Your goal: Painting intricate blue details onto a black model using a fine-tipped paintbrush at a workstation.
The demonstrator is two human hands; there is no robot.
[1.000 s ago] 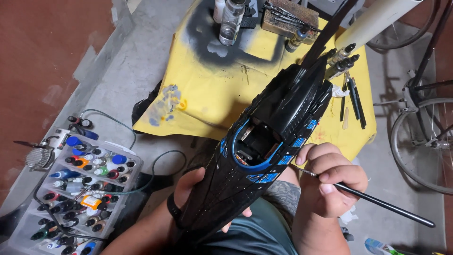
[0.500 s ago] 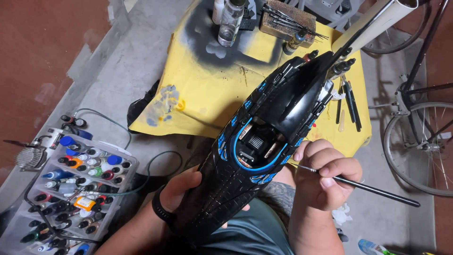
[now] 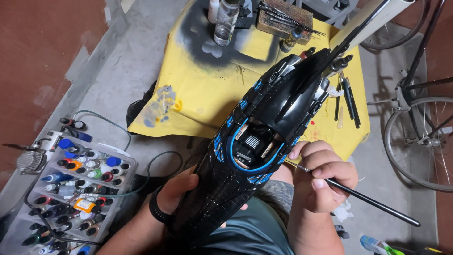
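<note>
A long black model vehicle (image 3: 264, 137) with blue trim lines lies tilted across my lap, nose toward the yellow table. My left hand (image 3: 177, 191) grips it from underneath near its rear end; a dark band sits on that wrist. My right hand (image 3: 321, 177) pinches a thin black paintbrush (image 3: 368, 200), its tip touching the blue edge at the model's right side by the open cockpit. The handle sticks out to the lower right.
A yellow-covered table (image 3: 207, 89) with black overspray holds bottles (image 3: 225, 21), a block of brushes (image 3: 283, 19) and hand tools (image 3: 349, 99). A clear tray of paint bottles (image 3: 71, 189) with cables sits at the lower left. A bicycle wheel (image 3: 420, 141) stands at the right.
The model and both hands sit slightly further right and higher in view than a second ago. The brush stays at the model's right edge with the same grip.
</note>
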